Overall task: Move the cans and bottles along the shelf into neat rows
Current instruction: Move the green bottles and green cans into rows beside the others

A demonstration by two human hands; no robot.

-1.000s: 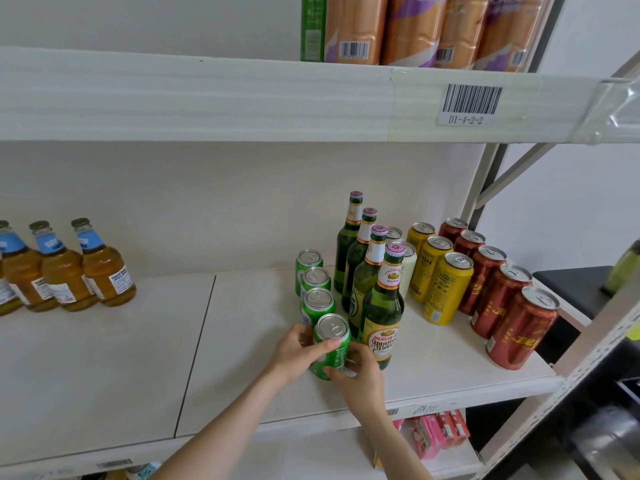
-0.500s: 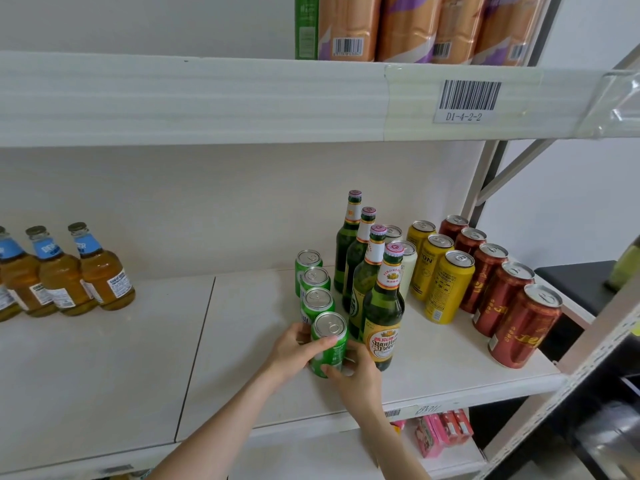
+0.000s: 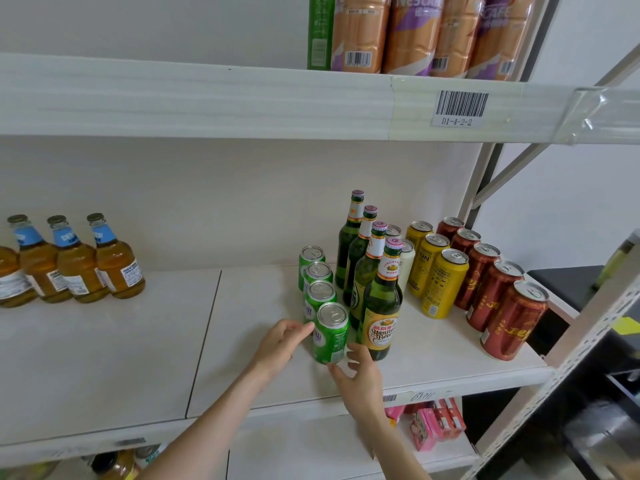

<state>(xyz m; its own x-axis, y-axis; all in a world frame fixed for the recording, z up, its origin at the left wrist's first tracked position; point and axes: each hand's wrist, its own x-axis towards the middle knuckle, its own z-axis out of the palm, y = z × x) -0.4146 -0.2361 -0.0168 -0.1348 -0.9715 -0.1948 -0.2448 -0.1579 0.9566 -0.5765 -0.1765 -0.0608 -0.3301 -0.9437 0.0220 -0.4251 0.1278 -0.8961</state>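
On the white shelf (image 3: 138, 358), several green cans stand in a line running front to back, and the front green can (image 3: 330, 336) is upright. My left hand (image 3: 277, 348) touches its left side with the fingertips, fingers loose and apart. My right hand (image 3: 360, 379) sits just in front of its base with fingers spread, barely touching it. Right of the cans come a row of green beer bottles (image 3: 381, 306), a white can (image 3: 406, 265) behind them, a row of yellow cans (image 3: 443, 285) and a row of red cans (image 3: 512, 323).
Three amber bottles with blue neck labels (image 3: 79, 268) stand at the far left of the shelf. The upper shelf (image 3: 207, 98) overhangs, carrying coffee bottles (image 3: 412, 32). A slanted metal upright (image 3: 588, 341) bounds the right end. Pink packs (image 3: 433, 424) lie on the shelf below.
Both hands were wrapped around the front green can; now they have eased back so only fingertips touch it. The can stands in line with the other green cans.
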